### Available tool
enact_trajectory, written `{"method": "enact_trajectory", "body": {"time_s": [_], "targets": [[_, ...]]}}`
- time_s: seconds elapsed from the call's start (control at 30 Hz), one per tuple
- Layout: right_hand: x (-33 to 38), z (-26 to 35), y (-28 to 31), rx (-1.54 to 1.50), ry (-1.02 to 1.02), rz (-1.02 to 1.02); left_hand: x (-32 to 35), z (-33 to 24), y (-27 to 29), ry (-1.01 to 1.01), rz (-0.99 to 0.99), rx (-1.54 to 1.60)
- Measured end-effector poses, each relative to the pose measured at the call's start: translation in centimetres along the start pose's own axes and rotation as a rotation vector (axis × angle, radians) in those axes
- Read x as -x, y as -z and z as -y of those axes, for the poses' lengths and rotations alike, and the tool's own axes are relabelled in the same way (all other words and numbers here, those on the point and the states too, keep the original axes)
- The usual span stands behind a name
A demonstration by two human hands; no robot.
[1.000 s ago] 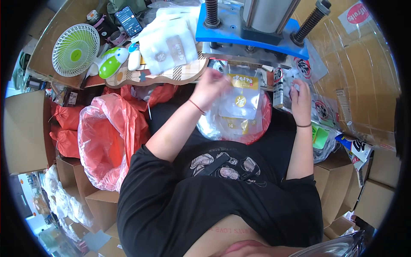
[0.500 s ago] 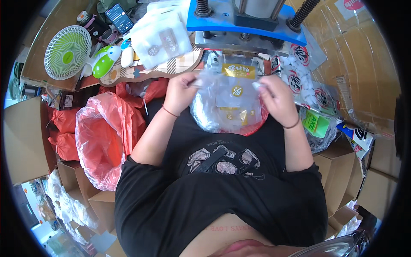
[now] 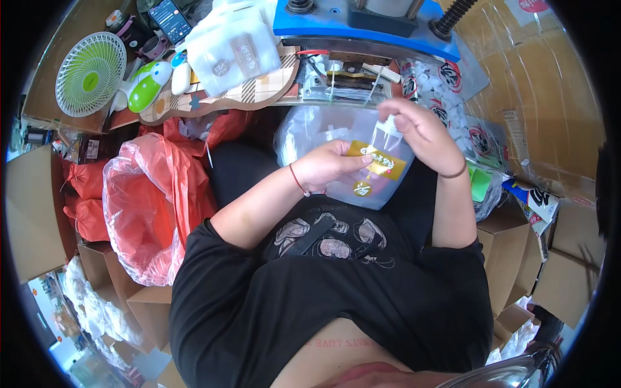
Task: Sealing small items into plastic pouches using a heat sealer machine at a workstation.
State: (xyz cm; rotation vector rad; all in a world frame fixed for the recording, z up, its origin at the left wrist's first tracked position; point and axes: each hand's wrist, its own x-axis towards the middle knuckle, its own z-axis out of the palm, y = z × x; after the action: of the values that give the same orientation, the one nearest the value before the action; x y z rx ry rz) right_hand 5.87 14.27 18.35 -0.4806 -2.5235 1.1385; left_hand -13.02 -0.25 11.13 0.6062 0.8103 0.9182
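Observation:
My left hand [image 3: 326,167] is closed on a translucent plastic bag [image 3: 381,191] with a gold printed band, its thumb lying over the print. At the bag's upper right, my right hand [image 3: 424,132] has its fingers bent over the edge, beside a whitish patch with thin pale streaks running down; whether that is a separate piece I cannot make out. More clear plastic [image 3: 297,139] lies behind the bag, over my lap. Beyond my hands stands a press with a blue plate [image 3: 369,29], above a metal bed with a dark, flat block [image 3: 352,81] on it.
A red plastic-lined bin [image 3: 139,213] stands at my left, by tied red bags [image 3: 87,197]. On the table are a green-white fan [image 3: 90,81], a phone [image 3: 170,21] and a stack of white bags [image 3: 233,55]. White scraps [image 3: 440,90] and cardboard boxes [image 3: 504,252] are at right.
The gold-printed bag has come down toward me and tilted, away from the press. My left hand has shifted right onto its printed band; my right hand has moved slightly right.

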Motion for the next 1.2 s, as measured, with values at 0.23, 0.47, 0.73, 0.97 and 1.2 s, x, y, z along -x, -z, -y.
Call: {"method": "enact_trajectory", "body": {"time_s": [0.23,0.47,0.73,0.97,1.2], "targets": [[4.1,-4.7,3.0,0.622,-0.125,0.097,-1.8,-1.9,4.2,-0.164,-0.05,0.122],[6.7,-4.5,1.6,0.319,-0.183,0.001,-1.8,-4.7,7.1,-0.212,-0.52,-0.254],[7.6,-4.3,1.8,0.138,-0.216,-0.354,4.8,-3.7,13.6,-0.713,-1.062,-1.684],[2.2,-0.6,-2.0,-0.017,-0.112,-0.246,4.0,-1.4,11.8,-0.543,-0.838,-0.801],[-1.5,0.9,-2.7,-0.406,-0.017,-0.487,1.4,-1.1,3.4,-0.362,-0.372,-0.617]]}}
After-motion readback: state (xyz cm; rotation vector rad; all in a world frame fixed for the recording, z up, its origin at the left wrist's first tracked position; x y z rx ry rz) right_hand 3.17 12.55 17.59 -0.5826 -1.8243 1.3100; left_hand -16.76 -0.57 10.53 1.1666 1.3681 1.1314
